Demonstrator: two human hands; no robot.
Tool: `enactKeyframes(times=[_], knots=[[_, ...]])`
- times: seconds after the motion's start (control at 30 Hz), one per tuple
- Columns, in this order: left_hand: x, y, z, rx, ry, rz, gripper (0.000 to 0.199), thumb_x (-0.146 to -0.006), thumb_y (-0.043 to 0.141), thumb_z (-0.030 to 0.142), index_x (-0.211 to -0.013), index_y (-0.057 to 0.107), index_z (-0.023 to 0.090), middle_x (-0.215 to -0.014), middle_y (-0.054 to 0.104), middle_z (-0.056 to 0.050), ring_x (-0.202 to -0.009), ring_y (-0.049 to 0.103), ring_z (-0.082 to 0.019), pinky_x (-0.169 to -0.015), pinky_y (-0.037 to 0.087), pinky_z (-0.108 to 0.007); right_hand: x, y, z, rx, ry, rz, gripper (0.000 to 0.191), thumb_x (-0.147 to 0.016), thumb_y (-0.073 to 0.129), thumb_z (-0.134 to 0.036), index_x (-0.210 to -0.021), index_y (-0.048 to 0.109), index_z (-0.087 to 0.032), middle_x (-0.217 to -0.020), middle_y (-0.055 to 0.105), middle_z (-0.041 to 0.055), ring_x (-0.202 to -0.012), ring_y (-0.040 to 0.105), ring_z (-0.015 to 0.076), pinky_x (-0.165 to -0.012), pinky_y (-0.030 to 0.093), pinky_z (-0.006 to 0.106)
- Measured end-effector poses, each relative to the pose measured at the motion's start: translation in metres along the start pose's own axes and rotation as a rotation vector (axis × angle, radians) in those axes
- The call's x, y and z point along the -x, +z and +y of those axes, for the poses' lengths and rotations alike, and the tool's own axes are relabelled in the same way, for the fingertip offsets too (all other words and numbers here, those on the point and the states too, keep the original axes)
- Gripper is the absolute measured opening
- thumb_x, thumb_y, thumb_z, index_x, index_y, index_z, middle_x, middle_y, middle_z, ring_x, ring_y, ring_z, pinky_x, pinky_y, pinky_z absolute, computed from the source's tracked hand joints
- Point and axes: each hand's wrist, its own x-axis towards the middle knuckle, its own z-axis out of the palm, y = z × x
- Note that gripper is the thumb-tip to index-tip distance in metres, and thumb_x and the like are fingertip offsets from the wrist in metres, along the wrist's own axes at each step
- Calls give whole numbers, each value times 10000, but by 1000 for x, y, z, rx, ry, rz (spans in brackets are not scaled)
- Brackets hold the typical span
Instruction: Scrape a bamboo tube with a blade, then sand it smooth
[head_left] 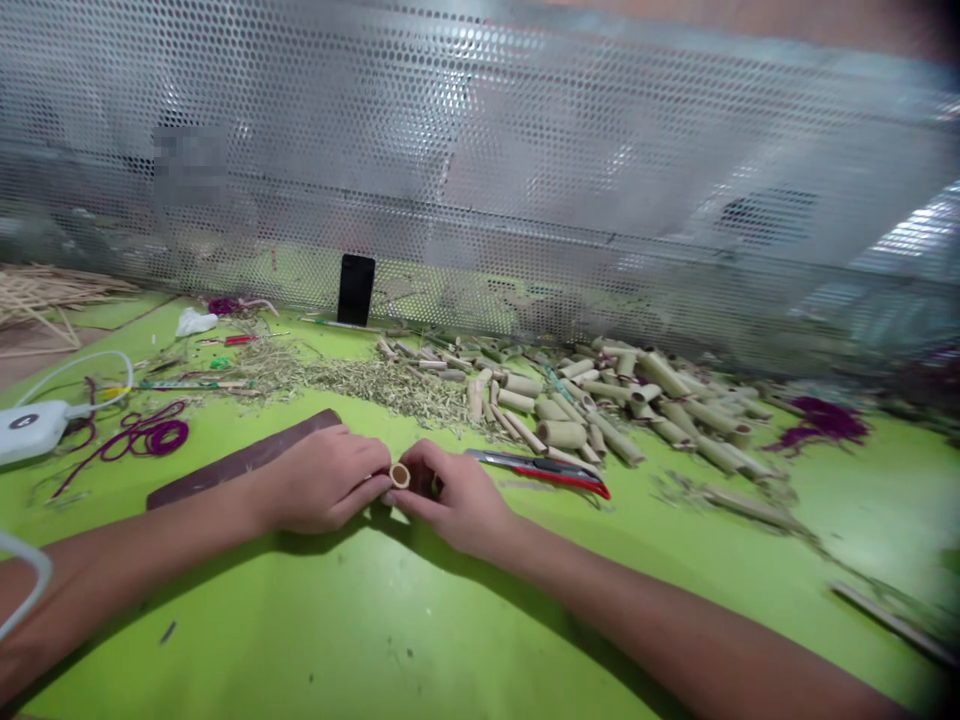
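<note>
A short bamboo tube (400, 476) is held end-on between my left hand (322, 480) and my right hand (450, 495), its pale open end facing me and the rest mostly hidden by my fingers. Just beyond my right hand lies a red-and-silver utility knife (540, 472), not touching it. A long dark brown strip (240, 462), perhaps leather or wood, lies under and beyond my left wrist. Both hands rest low over the green table (300, 620).
A heap of cut bamboo tubes (600, 400) and a band of shavings (375, 385) lie farther back. A purple cord (142, 440), a white device (30, 430) with cable, and bundled bamboo strips (45, 295) are at left. A black phone (356, 290) stands against a perforated metal sheet (480, 150).
</note>
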Motion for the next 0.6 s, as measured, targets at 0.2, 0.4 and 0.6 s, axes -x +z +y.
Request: enactKeyframes(times=[0.2,0.4,0.6], knots=[[4,-1,-7,-90,78,-7,280,-1108,393,268,-925,590,189,-807,675,-28,-690,606,-194,-706,407,-343,1,-1,3,11,-112,-36,302,-955,722,-309,-1235,662,-215,-874,761,29,-714,658,192,-660,423,301],[4,5,-8,-243,113,75,270,-1087,448,223,-871,604,180,-754,676,-31,-660,614,-195,-706,417,-350,1,-2,4,18,-141,-17,248,-967,665,-292,-1201,675,-210,-854,755,43,-702,658,199,-657,436,308],[4,5,-15,-309,69,45,207,-1022,521,177,-840,618,178,-721,682,-28,-626,621,-196,-694,435,-345,1,0,8,15,-128,69,241,-969,616,-277,-1198,638,-205,-794,720,29,-672,628,199,-631,410,316]])
